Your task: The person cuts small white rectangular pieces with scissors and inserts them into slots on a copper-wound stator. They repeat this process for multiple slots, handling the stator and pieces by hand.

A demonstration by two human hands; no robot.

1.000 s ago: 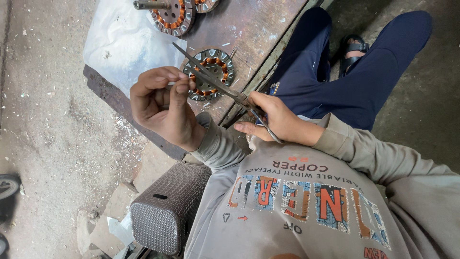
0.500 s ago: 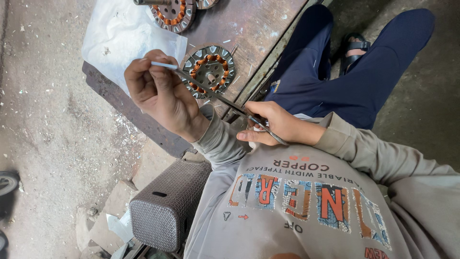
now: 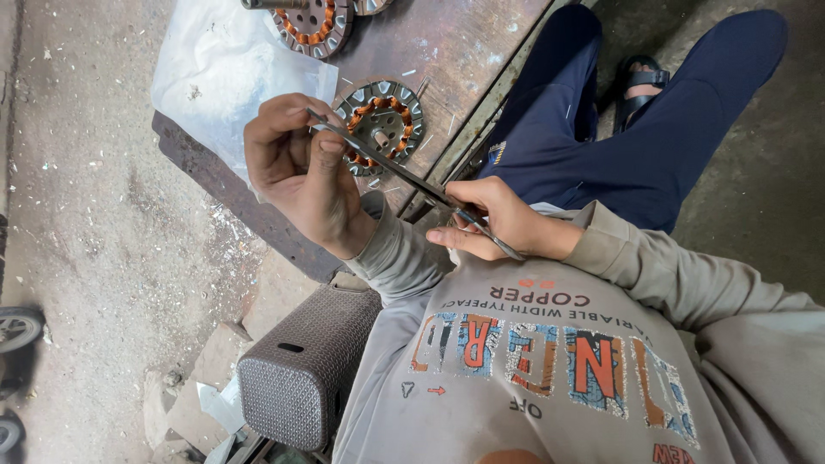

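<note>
Head view looks down on two bare hands working over a rusty, scuffed metal bench (image 3: 447,43). Gripped in the right hand (image 3: 503,222) is a pair of long, thin steel scissors (image 3: 404,176), fingers through the looped handles, with the narrow blades running up and away from that hand toward the other. At the blade tips, the left hand (image 3: 301,176) is curled, thumb pressed against fingers, pinching something small there; it is too small to tell what. Just beyond the left hand's fingers, under the blades, a round toothed motor stator (image 3: 381,125) lies flat on the bench, its dull grey metal ring wound with orange copper coils. Farther past it sits a second, similar wound stator (image 3: 318,24). A crumpled clear plastic sheet (image 3: 223,77) spreads beside the left hand's knuckles. Near the left forearm stands a brown woven-textured stool (image 3: 305,369).
</note>
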